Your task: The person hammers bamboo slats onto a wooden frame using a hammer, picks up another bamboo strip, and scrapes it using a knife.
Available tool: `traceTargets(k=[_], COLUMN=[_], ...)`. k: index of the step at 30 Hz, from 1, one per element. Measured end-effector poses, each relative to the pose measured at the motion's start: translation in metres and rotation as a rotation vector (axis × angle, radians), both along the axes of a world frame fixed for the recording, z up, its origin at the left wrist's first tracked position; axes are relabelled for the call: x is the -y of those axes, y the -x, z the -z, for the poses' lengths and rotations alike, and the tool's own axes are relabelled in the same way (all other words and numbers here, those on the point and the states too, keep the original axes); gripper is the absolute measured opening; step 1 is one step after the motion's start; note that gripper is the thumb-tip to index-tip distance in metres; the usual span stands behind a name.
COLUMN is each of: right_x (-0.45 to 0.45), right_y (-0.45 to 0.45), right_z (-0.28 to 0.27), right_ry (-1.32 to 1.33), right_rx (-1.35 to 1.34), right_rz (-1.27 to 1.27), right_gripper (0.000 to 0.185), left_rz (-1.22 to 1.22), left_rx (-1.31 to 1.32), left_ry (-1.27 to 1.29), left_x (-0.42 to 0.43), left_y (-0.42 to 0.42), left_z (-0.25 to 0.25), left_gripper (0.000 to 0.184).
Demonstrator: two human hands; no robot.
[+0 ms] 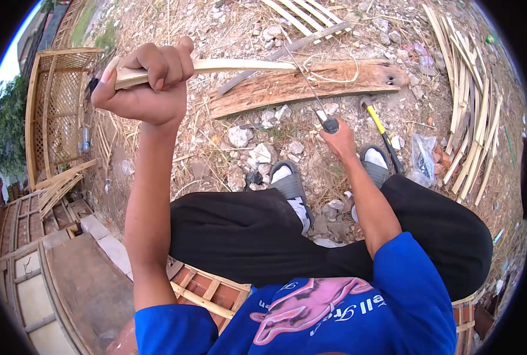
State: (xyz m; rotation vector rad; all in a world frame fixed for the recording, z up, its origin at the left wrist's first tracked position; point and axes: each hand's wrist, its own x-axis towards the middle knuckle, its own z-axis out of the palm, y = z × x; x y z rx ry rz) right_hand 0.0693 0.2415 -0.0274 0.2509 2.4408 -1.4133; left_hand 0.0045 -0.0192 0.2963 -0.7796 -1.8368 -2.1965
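Nearest: my left hand (151,83), closed round a long pale wooden strip (234,65). My right hand (340,141) grips the dark handle (331,125) of a thin metal blade (311,87). Beyond, strip end at blade, over a rough brown wooden plank (263,99).

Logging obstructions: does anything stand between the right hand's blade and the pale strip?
Nothing visible does: the right hand holds the blade seemingly at the strip's far end; the yellow-and-black tool lies aside.
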Motion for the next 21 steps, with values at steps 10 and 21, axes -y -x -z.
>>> traceTargets(k=[10, 21], right_x=[0.028, 0.044], right_y=[0.009, 0.002], right_z=[-0.041, -0.084], right_ry=[0.235, 0.264], right_rx=[-0.178, -0.262], right_rz=[-0.050, -0.063], right_gripper=[0.043, 0.038], left_rz=[-0.027, -0.098], left_rx=[0.038, 0.061], left_ry=[-0.004, -0.068], left_x=[0.001, 0.007], left_y=[0.002, -0.004], left_z=[-0.001, 0.001], left_gripper=[0.053, 0.054])
